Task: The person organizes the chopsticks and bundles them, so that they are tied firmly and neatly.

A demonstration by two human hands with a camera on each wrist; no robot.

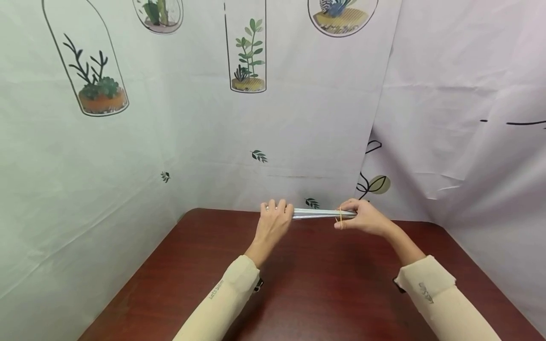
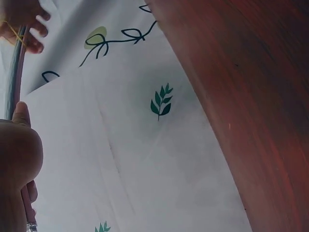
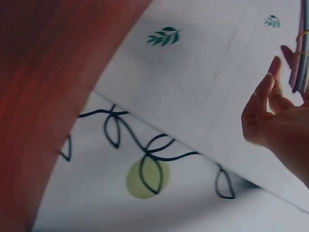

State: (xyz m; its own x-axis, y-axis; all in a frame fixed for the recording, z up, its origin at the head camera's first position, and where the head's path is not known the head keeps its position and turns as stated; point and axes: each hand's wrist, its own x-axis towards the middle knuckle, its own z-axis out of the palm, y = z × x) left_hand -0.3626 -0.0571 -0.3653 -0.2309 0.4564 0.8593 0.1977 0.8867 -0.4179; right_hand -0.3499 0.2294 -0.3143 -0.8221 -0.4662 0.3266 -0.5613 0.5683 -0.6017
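Note:
My left hand (image 1: pixel 275 222) grips one end of a bundle of slim pastel sticks (image 1: pixel 315 213) that look like pencils, held level above the far part of the table. In the left wrist view, a silvery tip (image 2: pixel 31 226) shows below that hand. A yellow rubber band (image 1: pixel 341 217) circles the bundle near its other end. My right hand (image 1: pixel 368 218) has its thumb and fingers on either side of that end, with the band stretched between them. The right wrist view shows pink and grey-blue stick ends (image 3: pixel 300 72) beside the curved fingers; part of the hand is cut off there.
Below the hands lies a dark red-brown table (image 1: pixel 315 284) with rounded far corners. White cloth (image 1: pixel 204 123) printed with plants hangs close behind it and along both sides. A dark strap or device (image 1: pixel 258 284) shows at the left cuff, and another (image 1: pixel 398 285) at the right.

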